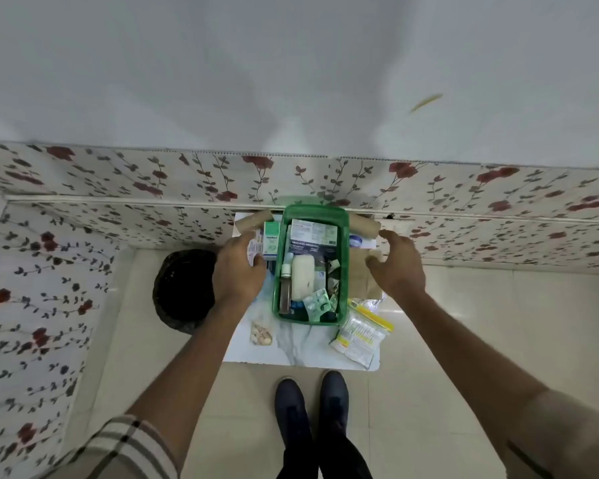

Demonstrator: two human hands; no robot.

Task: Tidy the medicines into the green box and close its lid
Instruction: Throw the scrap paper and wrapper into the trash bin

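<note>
Forearms (194, 357) outstretched; left hand (237, 271) curled over packets (253, 248) beside green box (276, 281), grip unclear; right hand (396, 264) spread, empty.

The green box (305, 321) is translucent, smooth plastic. The tabletop (291, 347) has a glossy white marble-look finish, and the floor tiles (464, 323) are glossy cream. The cardboard tubes (255, 220) are matt brown. The blister packs (317, 300) shine like foil; the sachets (358, 335) are clear, crinkled plastic.

Inside the green box (278, 271), the dark pack (308, 249) reads "MEDICATED", and the word after it blurs out. Just left of the box, the green-and-white carton (270, 242) starts "Opti", rest unclear. All other print is too small to read.
</note>
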